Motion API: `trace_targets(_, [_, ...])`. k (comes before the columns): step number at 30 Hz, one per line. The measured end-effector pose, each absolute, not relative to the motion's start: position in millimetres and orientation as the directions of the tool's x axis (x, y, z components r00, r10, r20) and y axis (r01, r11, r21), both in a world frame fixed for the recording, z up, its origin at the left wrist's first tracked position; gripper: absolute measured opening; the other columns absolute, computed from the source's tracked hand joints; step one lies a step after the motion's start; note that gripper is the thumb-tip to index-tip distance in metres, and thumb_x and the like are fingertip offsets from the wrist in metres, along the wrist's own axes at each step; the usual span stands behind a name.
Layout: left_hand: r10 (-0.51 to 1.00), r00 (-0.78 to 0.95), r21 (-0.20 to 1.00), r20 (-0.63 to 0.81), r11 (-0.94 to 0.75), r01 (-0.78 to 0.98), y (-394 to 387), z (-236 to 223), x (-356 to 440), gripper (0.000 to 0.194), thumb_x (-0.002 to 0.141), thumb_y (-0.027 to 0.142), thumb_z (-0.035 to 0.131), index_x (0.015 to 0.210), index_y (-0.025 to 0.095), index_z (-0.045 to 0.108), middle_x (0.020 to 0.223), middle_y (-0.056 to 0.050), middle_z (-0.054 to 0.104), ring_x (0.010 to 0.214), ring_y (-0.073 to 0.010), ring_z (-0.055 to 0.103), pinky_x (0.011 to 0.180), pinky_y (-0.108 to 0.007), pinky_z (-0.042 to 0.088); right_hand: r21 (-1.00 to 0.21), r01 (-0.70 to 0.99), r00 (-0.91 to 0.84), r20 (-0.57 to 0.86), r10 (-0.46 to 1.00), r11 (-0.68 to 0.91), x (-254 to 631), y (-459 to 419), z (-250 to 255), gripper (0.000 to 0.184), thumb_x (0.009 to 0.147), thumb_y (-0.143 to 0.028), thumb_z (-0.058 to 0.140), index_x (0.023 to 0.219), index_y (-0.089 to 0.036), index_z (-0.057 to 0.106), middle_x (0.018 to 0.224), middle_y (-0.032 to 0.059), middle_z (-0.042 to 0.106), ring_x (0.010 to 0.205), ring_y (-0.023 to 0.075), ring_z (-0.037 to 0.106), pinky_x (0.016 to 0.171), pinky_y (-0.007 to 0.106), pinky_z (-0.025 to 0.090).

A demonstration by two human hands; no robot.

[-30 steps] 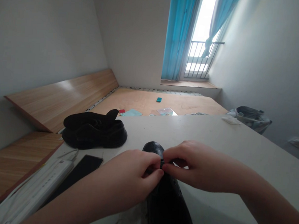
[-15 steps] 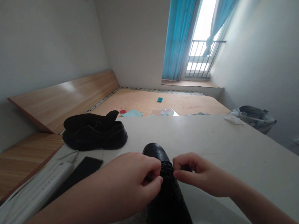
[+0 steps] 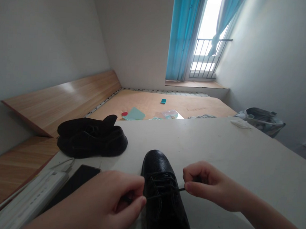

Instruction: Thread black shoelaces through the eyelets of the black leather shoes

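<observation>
A black leather lace-up shoe (image 3: 158,163) lies in front of me on the white table, toe pointing away. Its black shoelace (image 3: 153,197) crosses the tongue in several rows. My left hand (image 3: 122,199) is closed in a pinch on one lace end, just left of the shoe. On the right side, my right hand (image 3: 203,181) pinches the other end, and a short stretch of lace shows between its fingertips and the shoe. The lace looks taut on both sides. The heel part of the shoe runs out of view at the bottom.
Another black shoe (image 3: 94,143) rests at the table's left, with a black insole-like piece (image 3: 74,126) on top. Nearer me lie a dark phone (image 3: 73,182) and a white power strip (image 3: 43,190). A folded tissue (image 3: 241,123) sits on the white table (image 3: 203,141) near its far edge.
Both hands have drawn apart from the middle of the shoe, left hand leftward and right hand rightward, pulling the lace ends out. More of the shoe's lacing now shows.
</observation>
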State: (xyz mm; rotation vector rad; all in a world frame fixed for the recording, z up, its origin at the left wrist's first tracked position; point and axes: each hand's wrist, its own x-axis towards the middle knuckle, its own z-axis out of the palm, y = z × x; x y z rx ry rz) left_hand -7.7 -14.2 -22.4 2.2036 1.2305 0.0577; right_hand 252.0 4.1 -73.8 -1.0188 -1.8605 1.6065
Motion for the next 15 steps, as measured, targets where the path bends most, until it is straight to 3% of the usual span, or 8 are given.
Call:
trace_targets(4, [0.718, 0.639, 0.616, -0.277, -0.378, 0.691, -16.4, -27.2, -12.7, 0.018, 0.085, 0.024, 0.042, 0.067, 0.022, 0.041, 0.061, 0.006, 0.047, 0.054, -0.0115, 0.044, 0.047, -0.02, 0.029, -0.962, 0.272, -0.639, -0.153, 0.754, 0.035, 258.0, 4.6, -71.8, 0.047, 0.081, -0.056, 0.063, 0.061, -0.019, 0.042, 0.057, -0.0058, 0.03, 0.055, 0.0088, 0.026, 0.049, 0.024, 0.019])
trace_targets(9, [0.717, 0.606, 0.592, -0.345, -0.335, 0.733, -14.6, -31.2, -7.2, 0.022, 0.087, 0.03, 0.039, 0.066, 0.022, 0.039, 0.061, 0.005, 0.047, 0.057, -0.0132, 0.046, 0.05, -0.023, 0.028, -0.928, 0.367, -0.653, -0.213, 0.727, 0.058, 258.9, 6.1, -65.5, 0.038, 0.085, -0.048, 0.061, 0.064, -0.017, 0.05, 0.062, -0.0022, 0.043, 0.06, 0.0108, 0.037, 0.055, 0.024, 0.029])
trace_targets(13, [0.816, 0.484, 0.448, -0.316, -0.322, 0.834, -10.7, -37.5, -2.0, 0.039, 0.097, 0.039, 0.023, 0.069, 0.022, 0.045, 0.067, 0.0, 0.058, 0.063, -0.0179, 0.055, 0.057, -0.028, 0.029, -0.949, 0.306, -0.593, -0.13, 0.795, 0.073, 263.4, 6.5, -62.6, 0.025, 0.089, -0.042, 0.059, 0.092, -0.017, 0.063, 0.068, -0.0029, 0.042, 0.061, 0.011, 0.036, 0.055, 0.024, 0.031])
trace_targets(15, [0.861, 0.421, 0.346, -0.285, -0.317, 0.883, -8.3, -39.5, -2.6, 0.041, 0.098, 0.039, 0.024, 0.072, 0.021, 0.051, 0.07, -0.002, 0.062, 0.064, -0.0196, 0.057, 0.058, -0.029, 0.028, -0.975, 0.199, -0.604, -0.044, 0.796, 0.097, 265.9, 3.8, -58.0, 0.019, 0.087, -0.035, 0.06, 0.096, -0.019, 0.064, 0.068, -0.0037, 0.041, 0.06, 0.0108, 0.036, 0.054, 0.023, 0.031])
